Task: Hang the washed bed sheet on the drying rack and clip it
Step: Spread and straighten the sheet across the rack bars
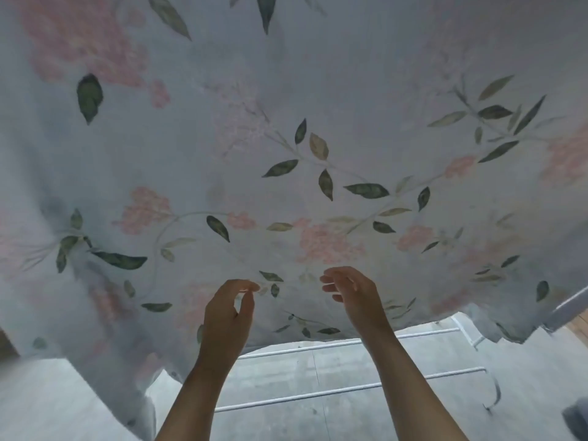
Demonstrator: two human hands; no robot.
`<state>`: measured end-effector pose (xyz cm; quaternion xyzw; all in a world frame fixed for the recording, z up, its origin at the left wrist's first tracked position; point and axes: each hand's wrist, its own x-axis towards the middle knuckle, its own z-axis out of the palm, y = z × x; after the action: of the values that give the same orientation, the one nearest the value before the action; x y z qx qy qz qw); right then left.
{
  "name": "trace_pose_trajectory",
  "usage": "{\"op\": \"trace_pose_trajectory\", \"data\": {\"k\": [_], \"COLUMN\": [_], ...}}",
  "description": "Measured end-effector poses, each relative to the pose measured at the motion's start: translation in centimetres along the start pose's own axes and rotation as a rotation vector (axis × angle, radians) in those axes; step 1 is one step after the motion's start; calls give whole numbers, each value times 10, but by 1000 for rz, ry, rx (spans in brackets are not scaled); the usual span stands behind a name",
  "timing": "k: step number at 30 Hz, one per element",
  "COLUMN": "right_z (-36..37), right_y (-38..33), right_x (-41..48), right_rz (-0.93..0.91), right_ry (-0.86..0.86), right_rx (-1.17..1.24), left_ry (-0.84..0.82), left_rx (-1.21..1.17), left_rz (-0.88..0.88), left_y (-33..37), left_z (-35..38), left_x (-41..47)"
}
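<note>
From my end: bed sheet (318, 128) fills nearly the whole view, pale w/ pink blossoms and green leaves, spread out in front of both hands. Its lower hem runs across above the white rails of the drying rack (350, 389); on the left a fold hangs lower, down past the forearm. Can't see what carries it up top.

Left grip (230, 310): fingers curled, thumb and forefinger tips nearly meeting right at the fabric. Can't tell if they nip it.

Right grip (350, 291): fingers loosely curved, nothing in it, close to the sheet.

Grey floor (286, 370) under the rack. Dark blurred obj (576, 421) in the bottom right corner.
</note>
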<state>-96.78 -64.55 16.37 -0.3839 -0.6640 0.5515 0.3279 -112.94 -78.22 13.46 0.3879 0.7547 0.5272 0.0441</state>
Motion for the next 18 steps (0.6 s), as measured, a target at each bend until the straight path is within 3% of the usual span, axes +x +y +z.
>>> {"op": "trace_pose_trajectory", "data": {"k": [5,9,18], "right_z": [-42,-86,-242], "right_y": [12,17,19], "right_x": [-8,0,32], "right_rz": [32,31,-85], "right_ry": [67,131,67], "right_rx": [27,77,92], "left_ry": [-55,-158,-104], "left_rx": [-57,-62,-116], "left_rz": [-20,94,167], "left_y": [14,44,154], "left_z": [40,78,218], "left_x": [-2,2,-7]}}
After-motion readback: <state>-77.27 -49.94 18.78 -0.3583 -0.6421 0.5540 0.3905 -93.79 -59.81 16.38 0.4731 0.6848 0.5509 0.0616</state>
